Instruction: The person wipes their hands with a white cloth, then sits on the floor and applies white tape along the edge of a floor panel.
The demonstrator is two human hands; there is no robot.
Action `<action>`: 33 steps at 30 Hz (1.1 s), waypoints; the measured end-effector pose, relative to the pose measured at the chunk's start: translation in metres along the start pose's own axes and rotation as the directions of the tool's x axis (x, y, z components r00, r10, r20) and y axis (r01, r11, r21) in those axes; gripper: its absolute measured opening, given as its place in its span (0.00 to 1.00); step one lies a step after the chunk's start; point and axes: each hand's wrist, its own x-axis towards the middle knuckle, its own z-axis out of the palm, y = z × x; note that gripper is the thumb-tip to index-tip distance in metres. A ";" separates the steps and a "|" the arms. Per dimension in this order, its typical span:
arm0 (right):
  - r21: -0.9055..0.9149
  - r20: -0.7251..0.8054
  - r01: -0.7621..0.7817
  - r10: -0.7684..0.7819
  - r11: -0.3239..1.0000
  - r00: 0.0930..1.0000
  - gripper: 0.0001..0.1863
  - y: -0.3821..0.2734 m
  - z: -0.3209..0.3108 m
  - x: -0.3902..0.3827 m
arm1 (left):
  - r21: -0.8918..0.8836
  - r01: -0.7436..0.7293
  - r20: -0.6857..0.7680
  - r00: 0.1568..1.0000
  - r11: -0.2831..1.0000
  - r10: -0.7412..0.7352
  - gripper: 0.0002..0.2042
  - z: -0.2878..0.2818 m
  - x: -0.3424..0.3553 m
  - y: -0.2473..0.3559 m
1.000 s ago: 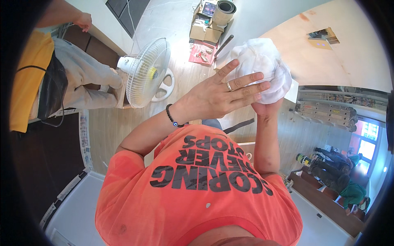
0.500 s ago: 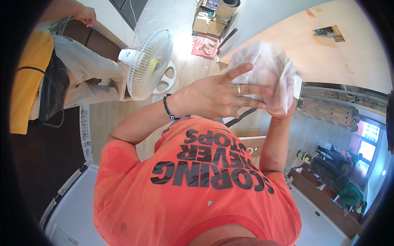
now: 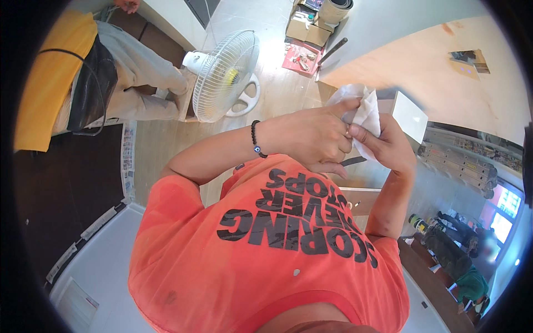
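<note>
In the middle right of the head view, my left hand (image 3: 316, 136) is turned back up, its fingers bent into a white cloth (image 3: 366, 105) and its thumb pointing out below. My right hand (image 3: 391, 147) grips the bunched cloth from the right, its thumb pressed over it by my left fingers, where a ring shows. Part of the cloth is hidden behind both hands. Just beyond them stands a white glossy box-like piece (image 3: 408, 116), and a dark strip (image 3: 352, 161) lies below on the wood floor.
A standing fan (image 3: 225, 75) is left of my hands, beside a person in a yellow top (image 3: 58, 77). Cardboard boxes (image 3: 308, 30), a pink tray (image 3: 298, 58) and a pale board (image 3: 444, 66) lie beyond. Aluminium ladders (image 3: 458, 166) and other people (image 3: 466, 286) are at the right.
The cloth was spread over my raised right hand; it is now crumpled smaller and lower. My left hand's spread fingers have curled in, and my right thumb has come over the cloth.
</note>
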 end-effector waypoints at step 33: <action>0.409 -0.891 0.532 0.199 0.741 0.408 0.32 0.070 0.035 0.012 | -0.988 -0.118 -0.146 0.538 0.097 -0.830 0.22 0.037 0.010 -0.040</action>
